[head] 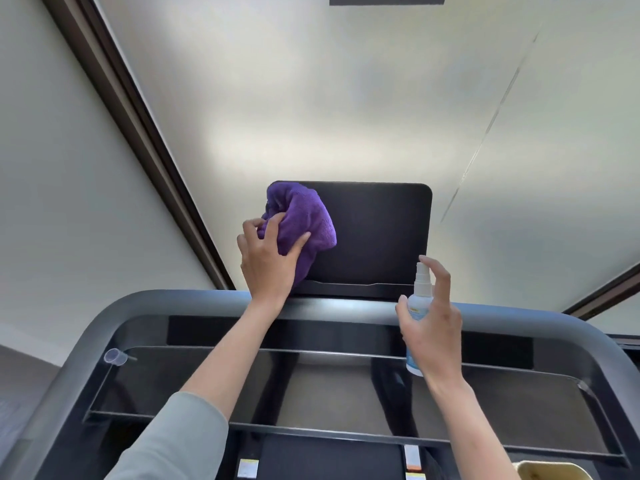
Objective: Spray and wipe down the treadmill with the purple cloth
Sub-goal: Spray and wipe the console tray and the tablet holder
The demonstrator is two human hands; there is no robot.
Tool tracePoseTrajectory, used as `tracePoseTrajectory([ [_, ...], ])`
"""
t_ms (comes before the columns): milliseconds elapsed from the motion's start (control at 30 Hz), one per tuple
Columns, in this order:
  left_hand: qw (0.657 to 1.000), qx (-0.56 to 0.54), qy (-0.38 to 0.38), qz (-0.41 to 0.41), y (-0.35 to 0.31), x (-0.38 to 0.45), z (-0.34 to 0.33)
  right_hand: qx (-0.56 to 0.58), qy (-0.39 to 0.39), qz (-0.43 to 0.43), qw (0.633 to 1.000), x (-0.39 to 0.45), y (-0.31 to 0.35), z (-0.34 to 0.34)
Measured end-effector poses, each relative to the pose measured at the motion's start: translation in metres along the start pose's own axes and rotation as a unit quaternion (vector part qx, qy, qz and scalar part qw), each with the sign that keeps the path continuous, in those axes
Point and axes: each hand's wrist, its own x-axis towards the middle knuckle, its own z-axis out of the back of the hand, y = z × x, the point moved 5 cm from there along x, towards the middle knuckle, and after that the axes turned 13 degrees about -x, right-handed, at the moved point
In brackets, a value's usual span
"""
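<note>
The treadmill's black screen [377, 233] stands upright above its grey console frame [145, 303]. My left hand [266, 261] grips a bunched purple cloth [301, 223] and presses it against the screen's left side, near the top corner. My right hand [433, 323] holds a small white spray bottle [420, 299] upright below the screen's right lower corner. Its index finger is raised beside the nozzle. The bottle's lower part is hidden behind my palm.
A glossy black console shelf [519, 403] runs below my arms. A small clear cap [116, 357] lies at the shelf's left end. A beige object [550, 471] shows at the bottom right. A pale wall with a dark frame [138, 109] stands behind.
</note>
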Motion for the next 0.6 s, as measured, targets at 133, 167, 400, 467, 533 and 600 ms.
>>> tracePoseTrajectory([
  [133,0.996,0.068,0.033,0.040,-0.006,0.026,-0.017,0.001,-0.008,0.009,1.000,0.012,0.003,0.001],
  [167,0.994,0.083,0.055,0.053,-0.004,0.024,-0.024,0.003,-0.011,0.006,1.000,0.016,0.003,0.000],
  [400,0.995,0.031,0.059,0.067,0.017,-0.003,-0.022,0.011,-0.007,0.013,1.000,0.026,0.008,-0.006],
  [467,0.993,0.020,0.074,0.089,0.022,-0.019,-0.017,0.015,-0.001,0.022,1.000,0.024,0.011,-0.009],
  [533,0.991,0.024,0.090,0.096,0.024,-0.027,-0.009,0.022,0.002,0.026,0.999,0.022,0.012,-0.011],
  [600,0.993,0.028,0.085,0.072,0.016,-0.022,0.000,0.027,0.002,0.032,0.999,0.020,0.012,-0.010],
])
